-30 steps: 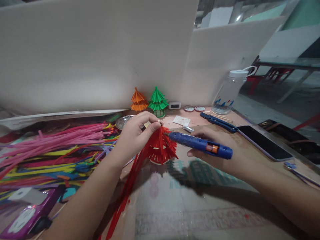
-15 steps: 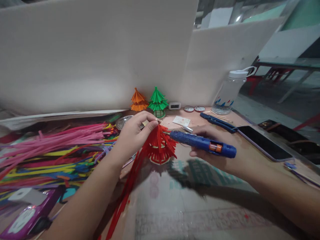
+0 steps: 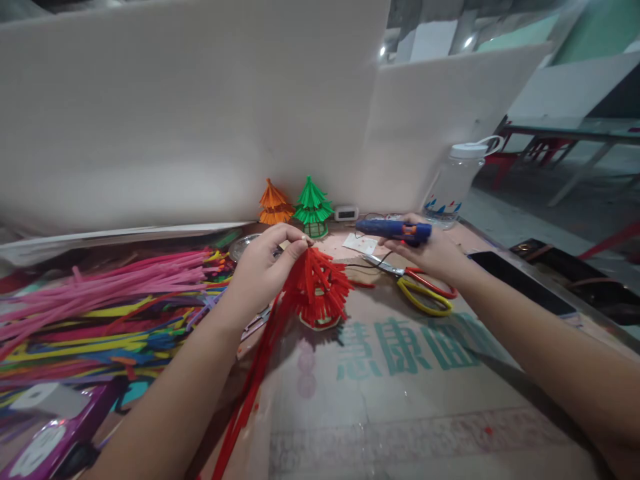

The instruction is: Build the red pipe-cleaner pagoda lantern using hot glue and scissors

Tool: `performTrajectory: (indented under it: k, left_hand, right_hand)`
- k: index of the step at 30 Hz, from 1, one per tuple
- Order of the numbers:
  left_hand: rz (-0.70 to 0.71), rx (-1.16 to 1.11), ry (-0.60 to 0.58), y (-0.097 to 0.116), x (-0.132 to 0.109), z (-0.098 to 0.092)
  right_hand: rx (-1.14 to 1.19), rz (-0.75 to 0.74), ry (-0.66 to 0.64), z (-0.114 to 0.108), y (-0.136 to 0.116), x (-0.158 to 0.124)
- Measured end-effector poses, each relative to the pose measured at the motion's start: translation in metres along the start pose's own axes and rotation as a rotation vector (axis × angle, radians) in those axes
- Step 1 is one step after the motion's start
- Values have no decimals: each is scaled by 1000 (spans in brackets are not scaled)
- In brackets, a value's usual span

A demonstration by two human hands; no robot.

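My left hand (image 3: 267, 263) pinches the top of a red tiered paper pagoda (image 3: 320, 290) that stands on the cardboard-covered table (image 3: 400, 400). Red strips (image 3: 250, 393) trail from under it toward me. My right hand (image 3: 430, 250) is stretched out to the far right of the pagoda and grips a blue glue gun (image 3: 395, 230), held level near the back of the table. Scissors with red and yellow handles (image 3: 425, 293) lie just below that hand.
A heap of coloured strips (image 3: 100, 307) fills the left side. Orange (image 3: 273, 203) and green (image 3: 313, 207) pagodas stand by the white partition. A clear bottle (image 3: 453, 180), a dark phone (image 3: 520, 283) and a purple device (image 3: 50, 433) lie around.
My right hand has pulled the glue gun away from the red pagoda, back and to the right, uncovering the scissors. My left hand keeps its pinch on the pagoda's top.
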State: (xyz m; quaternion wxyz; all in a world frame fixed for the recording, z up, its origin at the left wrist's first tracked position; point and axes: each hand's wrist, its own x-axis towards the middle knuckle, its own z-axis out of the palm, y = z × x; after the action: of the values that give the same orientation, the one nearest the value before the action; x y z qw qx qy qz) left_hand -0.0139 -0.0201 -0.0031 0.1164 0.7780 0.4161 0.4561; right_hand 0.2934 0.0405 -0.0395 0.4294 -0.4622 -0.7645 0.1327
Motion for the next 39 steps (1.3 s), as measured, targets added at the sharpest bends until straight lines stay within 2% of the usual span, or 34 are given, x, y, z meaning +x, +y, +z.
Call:
performTrajectory:
  k: [5, 8, 14, 16, 19, 22, 25, 28, 31, 33, 36, 39]
  left_hand:
    - [-15, -10, -6, -3, 0, -1]
    - [-27, -19, 9, -5, -1, -2]
    - [-55, -16, 0, -8, 0, -3]
    - [-71, -8, 0, -9, 0, -3]
    - [-90, -2, 12, -12, 1, -5]
    - [-90, -5, 15, -13, 1, -6]
    - [-93, -4, 6, -12, 1, -6]
    - [-104, 13, 6, -9, 1, -5]
    - [-91, 24, 8, -8, 1, -5]
    - [-80, 30, 9, -8, 1, -6]
    - [-76, 37, 11, -10, 1, -6]
    - [-77, 46, 13, -11, 2, -6]
  right_hand:
    - [-119, 209, 1, 18, 49, 52]
    - [-134, 273, -29, 37, 73, 68]
    - [-141, 308, -128, 65, 100, 57]
    - [-157, 299, -130, 63, 105, 54]
    - [-210, 273, -92, 49, 108, 52]
    - [-293, 219, -14, 32, 99, 43]
    - [-351, 102, 19, 24, 70, 22]
    - [-352, -59, -139, 33, 34, -4]
    - [-359, -152, -323, 52, 9, -24]
    - [-382, -174, -397, 66, 4, -32]
    - [-422, -169, -438, 81, 5, -35]
    - [-437, -148, -441, 81, 9, -29]
